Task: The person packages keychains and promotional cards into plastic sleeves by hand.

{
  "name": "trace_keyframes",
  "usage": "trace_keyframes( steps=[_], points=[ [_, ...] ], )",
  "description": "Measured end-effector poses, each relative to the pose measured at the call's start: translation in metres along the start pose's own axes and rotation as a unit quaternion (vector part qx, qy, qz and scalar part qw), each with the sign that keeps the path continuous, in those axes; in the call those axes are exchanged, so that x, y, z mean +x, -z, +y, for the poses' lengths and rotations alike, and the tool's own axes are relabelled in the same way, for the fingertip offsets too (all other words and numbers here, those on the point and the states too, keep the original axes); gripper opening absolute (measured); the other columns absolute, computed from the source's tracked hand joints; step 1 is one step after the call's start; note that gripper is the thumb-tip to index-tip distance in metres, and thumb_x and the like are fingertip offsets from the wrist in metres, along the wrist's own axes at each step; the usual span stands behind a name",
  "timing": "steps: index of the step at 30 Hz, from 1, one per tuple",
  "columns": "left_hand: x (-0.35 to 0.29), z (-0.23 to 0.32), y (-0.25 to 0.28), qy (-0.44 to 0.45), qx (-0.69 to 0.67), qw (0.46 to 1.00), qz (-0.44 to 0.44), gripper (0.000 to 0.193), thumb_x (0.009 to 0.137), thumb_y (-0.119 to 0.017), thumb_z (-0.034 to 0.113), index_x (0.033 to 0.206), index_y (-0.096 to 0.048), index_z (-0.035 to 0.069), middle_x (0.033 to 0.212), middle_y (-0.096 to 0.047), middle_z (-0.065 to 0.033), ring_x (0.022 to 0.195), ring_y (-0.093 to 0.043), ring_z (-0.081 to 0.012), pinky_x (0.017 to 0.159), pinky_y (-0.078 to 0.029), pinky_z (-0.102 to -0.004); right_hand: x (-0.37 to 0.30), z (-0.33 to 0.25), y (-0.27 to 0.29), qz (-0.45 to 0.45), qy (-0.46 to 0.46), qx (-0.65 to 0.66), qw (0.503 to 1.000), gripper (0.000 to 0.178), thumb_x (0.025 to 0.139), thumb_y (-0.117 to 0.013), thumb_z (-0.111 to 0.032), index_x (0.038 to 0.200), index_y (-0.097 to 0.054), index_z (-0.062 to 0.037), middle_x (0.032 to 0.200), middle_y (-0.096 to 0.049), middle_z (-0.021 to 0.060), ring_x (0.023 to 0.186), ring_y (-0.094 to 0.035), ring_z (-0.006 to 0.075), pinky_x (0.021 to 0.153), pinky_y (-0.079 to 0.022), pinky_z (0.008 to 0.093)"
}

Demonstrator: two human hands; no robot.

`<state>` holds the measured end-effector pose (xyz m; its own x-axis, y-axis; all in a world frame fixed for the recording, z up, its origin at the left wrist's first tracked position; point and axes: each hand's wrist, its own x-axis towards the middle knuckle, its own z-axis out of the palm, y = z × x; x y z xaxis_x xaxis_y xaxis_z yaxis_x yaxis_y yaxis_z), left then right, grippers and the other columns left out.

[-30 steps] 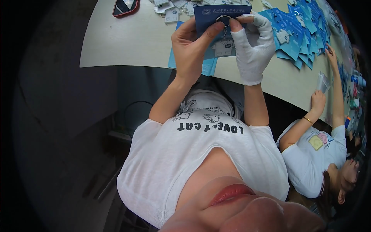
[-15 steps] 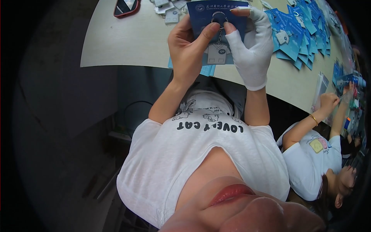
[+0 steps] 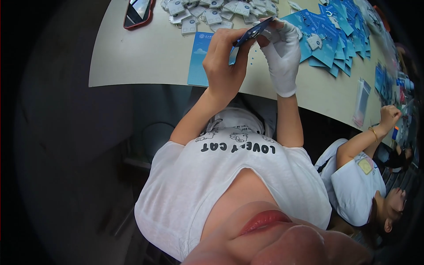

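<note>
A dark blue backing card (image 3: 256, 32) is held up over the table, tipped so that it shows almost edge-on. My bare left hand (image 3: 227, 59) is closed on its near left end, thumb below and fingers above. At its other end is my right hand (image 3: 283, 57) in a white glove with bare fingertips, also gripping the card. The white shirt-shaped keychain seen on this card earlier is mostly hidden by the tilt. Beside my left hand, flat on the table, lies a lighter blue card (image 3: 198, 62).
White keychains (image 3: 213, 17) lie heaped at the far side. A red-cased phone (image 3: 138, 14) rests at far left. Blue cards with keychains (image 3: 324, 57) are piled to the right, near clear plastic bags (image 3: 362, 104). Another person's hand (image 3: 390, 116) is at right.
The card has tilted from facing me to nearly edge-on. Both hands have shifted their grip, and the blue card and keychain heap behind now show more.
</note>
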<state>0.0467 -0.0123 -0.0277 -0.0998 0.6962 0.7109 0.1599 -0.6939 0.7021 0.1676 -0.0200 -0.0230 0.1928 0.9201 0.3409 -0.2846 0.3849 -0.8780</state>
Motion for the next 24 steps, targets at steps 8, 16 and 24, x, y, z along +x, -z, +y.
trace_keyframes(
  steps=[8,16,24],
  points=[
    [-0.01,-0.01,-0.015,0.175,-0.188,0.959,-0.117,0.047,0.082,-0.07,0.002,0.124,-0.048,-0.003,0.109,-0.059,-0.0121,0.095,-0.06,-0.017,0.077,-0.049,-0.0258,-0.01,-0.01,0.058,0.042,-0.018,-0.076,0.996,0.046,0.086,-0.064,0.001,0.126,-0.041,-0.0003,0.103,-0.062,0.0073,0.095,-0.059,0.0112,0.086,-0.047,0.0243],
    [0.025,-0.008,-0.051,-0.142,0.142,0.889,-0.411,0.087,0.07,-0.079,0.032,0.143,-0.034,0.015,0.142,-0.031,-0.0214,0.131,-0.029,-0.044,0.103,-0.035,-0.0477,0.047,-0.04,0.202,0.165,0.063,-0.287,0.942,0.043,0.087,-0.067,-0.015,0.124,-0.049,-0.0016,0.11,-0.061,0.0103,0.1,-0.059,0.0161,0.088,-0.047,0.0263],
    [-0.011,-0.096,-0.171,-0.206,0.196,0.851,-0.442,0.097,0.062,-0.063,0.077,0.144,-0.031,0.038,0.151,-0.015,-0.0253,0.135,-0.014,-0.0548,0.099,-0.016,-0.0714,0.044,-0.036,0.273,0.218,0.129,-0.721,0.645,0.071,0.075,-0.072,-0.053,0.128,-0.051,-0.0108,0.13,-0.046,0.0225,0.121,-0.046,0.0373,0.098,-0.04,0.0432]
  ],
)
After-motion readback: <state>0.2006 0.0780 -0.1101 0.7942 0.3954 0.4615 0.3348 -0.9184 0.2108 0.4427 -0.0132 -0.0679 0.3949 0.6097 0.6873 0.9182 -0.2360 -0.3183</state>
